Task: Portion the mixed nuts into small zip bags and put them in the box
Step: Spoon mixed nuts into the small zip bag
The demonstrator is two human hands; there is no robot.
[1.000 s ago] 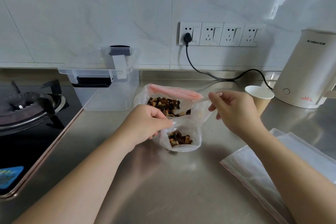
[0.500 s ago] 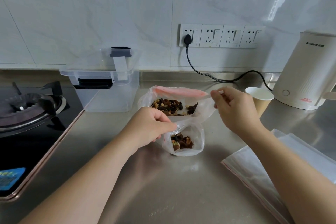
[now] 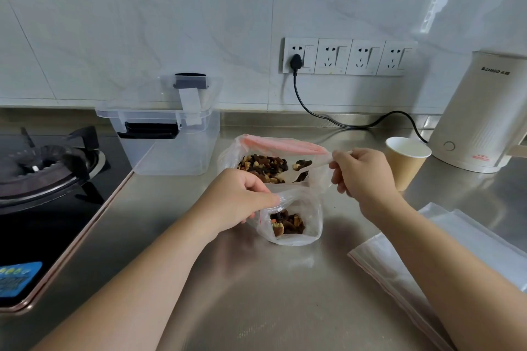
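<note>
The right hand (image 3: 360,172) grips a spoon (image 3: 309,169) loaded inside the big bag (image 3: 273,157), directly behind and above the small bag (image 3: 296,222) on the counter (image 3: 256,293), whose mouth the left hand (image 3: 242,196) pinches open.

Two hands (image 3: 239,196) (image 3: 360,172), two bags holding nuts (image 3: 273,164) (image 3: 293,225), one box (image 3: 168,134), one cup (image 3: 406,162), one kettle (image 3: 482,114), four sockets (image 3: 349,56), one plug (image 3: 296,61).

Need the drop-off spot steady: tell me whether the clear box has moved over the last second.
No. The clear box stands where it did, beside the stove and down-left of the wall sockets.
</note>
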